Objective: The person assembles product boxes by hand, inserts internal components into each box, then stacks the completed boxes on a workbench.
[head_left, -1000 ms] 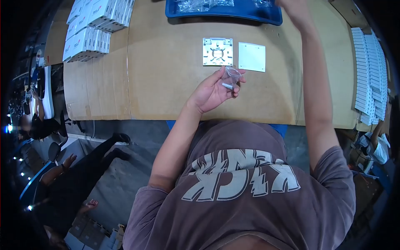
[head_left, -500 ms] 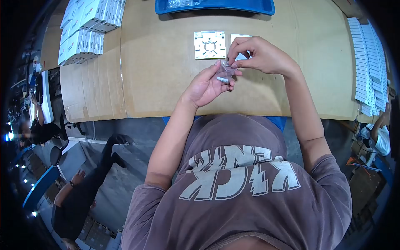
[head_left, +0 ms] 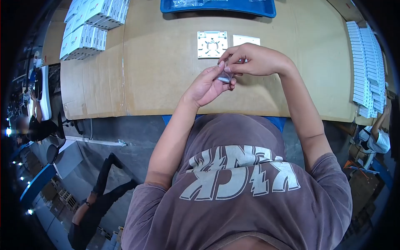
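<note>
A small clear plastic bag (head_left: 225, 76) with a little pale part inside is held between my two hands over the near middle of the cardboard-covered table. My left hand (head_left: 209, 86) pinches it from the left, palm turned up. From the right, my right hand (head_left: 255, 60) grips the bag's top edge with thumb and fingers. Just beyond lies a white square plastic plate (head_left: 212, 44) with cut-outs. A plain white plate (head_left: 246, 40) is beside it, partly covered by my right hand.
A blue tray (head_left: 216, 9) with clear bags stands at the table's far edge. White boxes (head_left: 85, 39) are stacked at the left, and more white boxes (head_left: 368, 68) line the right. A person in dark clothes (head_left: 98, 202) is on the floor side at left.
My right hand has shifted slightly left and down, closer to my left hand, and the bag looks more bunched. The person at left has moved along the floor.
</note>
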Tool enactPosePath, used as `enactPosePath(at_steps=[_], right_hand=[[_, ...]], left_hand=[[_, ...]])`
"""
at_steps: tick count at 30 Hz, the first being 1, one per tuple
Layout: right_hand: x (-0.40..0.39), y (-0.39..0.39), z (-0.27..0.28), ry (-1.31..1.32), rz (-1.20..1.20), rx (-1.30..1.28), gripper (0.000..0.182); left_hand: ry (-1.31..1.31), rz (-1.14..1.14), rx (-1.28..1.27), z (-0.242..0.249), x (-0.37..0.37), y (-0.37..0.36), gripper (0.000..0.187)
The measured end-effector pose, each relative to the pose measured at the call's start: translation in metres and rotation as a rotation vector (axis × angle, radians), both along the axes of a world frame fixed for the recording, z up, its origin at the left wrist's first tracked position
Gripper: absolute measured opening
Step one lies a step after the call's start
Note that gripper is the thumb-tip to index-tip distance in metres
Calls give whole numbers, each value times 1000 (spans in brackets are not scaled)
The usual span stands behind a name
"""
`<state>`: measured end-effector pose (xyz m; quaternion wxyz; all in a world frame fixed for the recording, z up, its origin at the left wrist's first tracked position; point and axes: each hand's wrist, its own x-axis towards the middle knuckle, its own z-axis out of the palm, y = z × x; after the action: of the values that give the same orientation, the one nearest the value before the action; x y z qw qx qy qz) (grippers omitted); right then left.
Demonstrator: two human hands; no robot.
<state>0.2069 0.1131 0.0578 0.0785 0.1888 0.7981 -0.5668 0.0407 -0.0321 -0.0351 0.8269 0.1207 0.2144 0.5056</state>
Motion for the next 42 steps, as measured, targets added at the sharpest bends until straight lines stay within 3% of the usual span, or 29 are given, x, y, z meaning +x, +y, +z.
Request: enactPosePath(at_steps=[5,8,11,17,21,23,25,28,31,37,42], right_hand=[[-2,-9,-8,-30,-15,-87,42],[-2,-7,-15,-52,-2,-3,47],[-6,-8,5,-112,-95,-89,46],[-5,-10,-1,-68,97,-50,41],[4,16,3,163,-55,-91,37],[11,46,9,187,-199,61,35],[16,86,17,198,-367,181,28],[25,145,20,238,-671,638,24],[35,189,23,34,-818,957,22],[36,249,11,-42,-684,1115,19],[32,267,1,-162,-721,1008,18]], left_hand=[[7,-9,9,-12,-2,-1,39],[-12,-6,23,-10,-3,-1,36],[-41,7,11,-3,-1,-1,35],[15,-20,24,-19,-3,-1,38],[-66,-56,-15,-14,-3,0,51],[-108,-61,-28,-14,-2,1,62],[-103,-62,-42,-11,-2,1,62],[-105,-60,-51,-6,-1,3,63],[-105,-50,-62,-5,-1,3,63],[-82,-49,-59,-1,-1,3,62],[-83,-56,-40,0,0,3,59]])
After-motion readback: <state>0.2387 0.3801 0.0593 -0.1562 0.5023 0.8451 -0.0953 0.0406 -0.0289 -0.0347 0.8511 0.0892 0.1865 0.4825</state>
